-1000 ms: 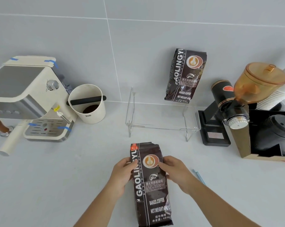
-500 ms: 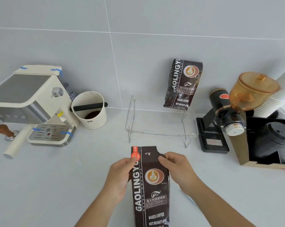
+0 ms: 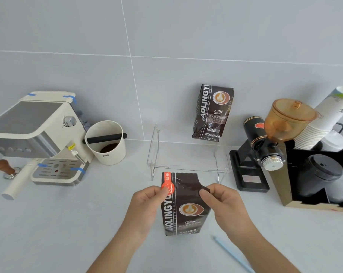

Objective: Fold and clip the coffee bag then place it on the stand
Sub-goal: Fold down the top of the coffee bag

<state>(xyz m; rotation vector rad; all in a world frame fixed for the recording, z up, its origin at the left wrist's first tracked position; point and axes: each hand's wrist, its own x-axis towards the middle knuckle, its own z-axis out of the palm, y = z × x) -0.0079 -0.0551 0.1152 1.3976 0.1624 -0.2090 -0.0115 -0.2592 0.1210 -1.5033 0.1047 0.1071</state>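
Note:
A dark brown coffee bag [image 3: 184, 209] with an orange sticker stands upright on the white counter, its flat open top raised. My left hand [image 3: 147, 205] pinches the bag's upper left edge at the sticker. My right hand [image 3: 221, 201] pinches the upper right edge, which is creased inward. Just behind the bag is a clear acrylic stand [image 3: 188, 154]. A second, matching coffee bag [image 3: 213, 113] rests on the stand's back right, leaning on the wall. A light blue clip stick [image 3: 231, 253] lies on the counter to the right of my right forearm.
At the left are a cream espresso machine [image 3: 40, 138], a wooden-handled tamper [image 3: 4, 168] and a white knock box [image 3: 107, 142]. At the right are a black grinder [image 3: 265, 146] with an amber hopper, stacked paper cups [image 3: 322, 123] and a box of black lids [image 3: 320, 174].
The bag has gone from lying flat toward me to standing upright nearer the stand. Both hands slid up to its top edges, and the top now sticks up unfolded.

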